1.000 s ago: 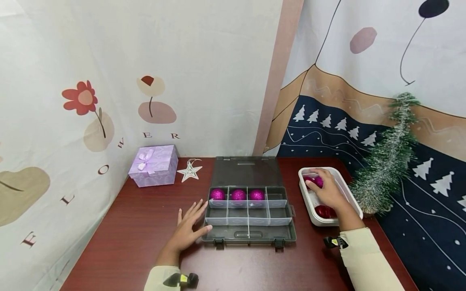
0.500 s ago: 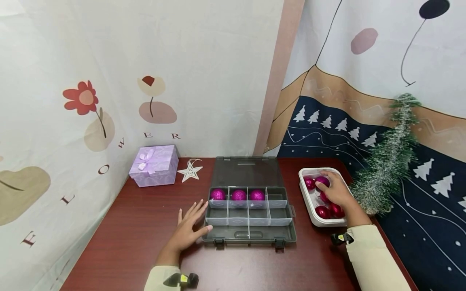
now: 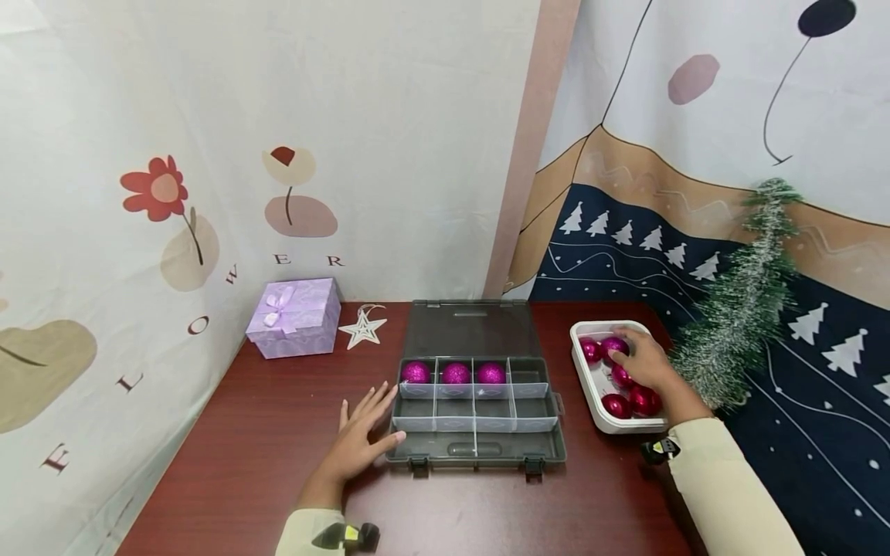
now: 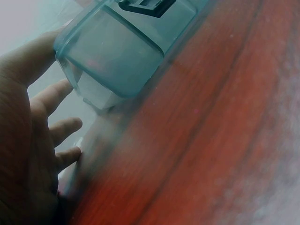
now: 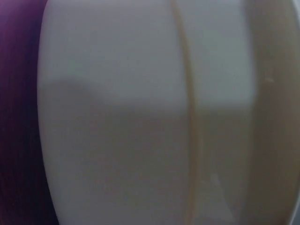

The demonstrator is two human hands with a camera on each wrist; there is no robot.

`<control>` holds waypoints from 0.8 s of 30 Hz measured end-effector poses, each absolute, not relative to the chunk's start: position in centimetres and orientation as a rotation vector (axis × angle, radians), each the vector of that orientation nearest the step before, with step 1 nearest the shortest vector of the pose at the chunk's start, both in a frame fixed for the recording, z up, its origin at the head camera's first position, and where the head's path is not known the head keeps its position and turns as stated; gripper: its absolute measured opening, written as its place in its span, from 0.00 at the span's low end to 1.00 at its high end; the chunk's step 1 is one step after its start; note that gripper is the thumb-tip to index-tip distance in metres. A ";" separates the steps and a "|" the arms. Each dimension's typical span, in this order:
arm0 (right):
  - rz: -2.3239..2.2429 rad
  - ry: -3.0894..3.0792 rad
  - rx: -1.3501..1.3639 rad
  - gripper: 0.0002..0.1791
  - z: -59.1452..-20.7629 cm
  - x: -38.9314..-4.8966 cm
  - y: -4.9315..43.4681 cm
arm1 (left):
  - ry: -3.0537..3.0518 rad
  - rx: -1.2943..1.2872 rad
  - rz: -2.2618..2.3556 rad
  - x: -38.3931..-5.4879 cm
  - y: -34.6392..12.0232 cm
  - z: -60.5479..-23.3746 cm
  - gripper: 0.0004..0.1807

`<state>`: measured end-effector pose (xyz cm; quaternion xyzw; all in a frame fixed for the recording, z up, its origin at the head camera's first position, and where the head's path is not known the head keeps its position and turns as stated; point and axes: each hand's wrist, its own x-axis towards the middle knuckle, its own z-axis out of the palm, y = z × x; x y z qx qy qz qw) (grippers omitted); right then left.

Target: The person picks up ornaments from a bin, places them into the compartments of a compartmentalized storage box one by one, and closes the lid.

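Observation:
My left hand (image 3: 358, 444) lies with fingers spread at the left side of a grey compartment box (image 3: 520, 446), its fingertips at the wall. In the left wrist view the thumb and fingers flank the box's corner (image 4: 112, 56). Three glittery magenta baubles (image 3: 456, 372) sit in the box's back row, one to a compartment. My right hand (image 3: 648, 364) reaches into a white tray (image 3: 588, 392) and pinches a glittery purple bauble (image 3: 612, 345) between thumb and fingers. Several shiny pink-red baubles (image 3: 616, 405) lie around it. The right wrist view shows mostly the tray's pale wall (image 5: 117, 140).
The box's dark lid (image 3: 473, 328) lies folded back behind it. A lilac gift box (image 3: 295, 316) and a white star ornament (image 3: 362, 329) stand at the back left. A frosted small tree (image 3: 744, 309) rises beside the tray on the right.
My right hand has shifted right inside the tray, uncovering more of the shiny baubles; the glittery one has moved slightly right. My left hand stays in place.

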<state>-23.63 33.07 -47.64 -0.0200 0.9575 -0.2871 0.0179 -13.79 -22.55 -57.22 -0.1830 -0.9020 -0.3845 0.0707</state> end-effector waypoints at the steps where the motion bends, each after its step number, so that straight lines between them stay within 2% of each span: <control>1: -0.880 2.972 -0.060 0.30 -47.7 -23.7 33.1 | -2.725 -0.542 -1.157 -13.8 -22.6 -57.1 0.46; 24: -0.817 3.024 -0.077 0.25 -48.9 -24.8 33.2 | -2.773 -0.521 -1.129 -13.8 -22.6 -57.1 0.46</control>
